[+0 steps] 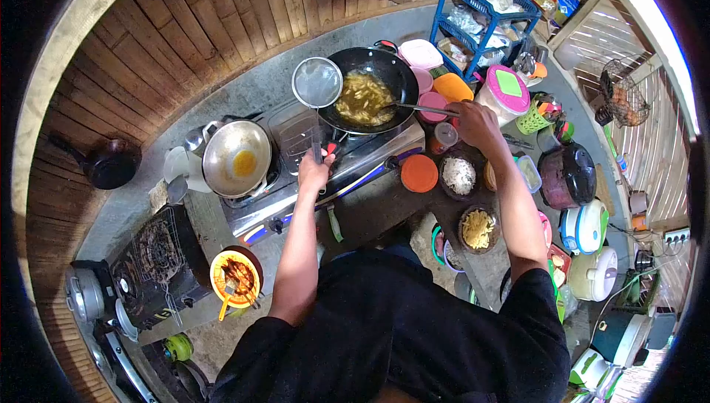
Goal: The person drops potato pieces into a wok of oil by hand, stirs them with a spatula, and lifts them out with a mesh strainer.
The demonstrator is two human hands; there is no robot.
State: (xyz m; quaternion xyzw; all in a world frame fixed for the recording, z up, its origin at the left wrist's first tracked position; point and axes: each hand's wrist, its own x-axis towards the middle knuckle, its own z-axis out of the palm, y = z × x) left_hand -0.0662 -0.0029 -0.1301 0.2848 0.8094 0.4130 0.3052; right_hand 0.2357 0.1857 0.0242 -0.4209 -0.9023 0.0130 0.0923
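My left hand [314, 172] is closed around the handle of a round mesh strainer [317, 83], whose bowl is up beside the wok's left rim. With my right hand [475, 123] I grip the long metal handle of a cooking utensil [420, 109]; its far end dips into the wok, and I cannot tell its exact shape. Pale strips of food [364, 100] lie in bubbling oil inside the black wok [403, 78], which stands on the right burner of the gas stove [355, 170]. A metal pan [214, 155] with a little yellow liquid sits on the left burner.
An orange lid [419, 173], a bowl of white food [458, 176] and a bowl of pale strips [478, 228] are at the right. A bowl of red sauce [235, 276] stands left, near a charcoal grill [159, 262]. A blue rack [484, 26] is behind.
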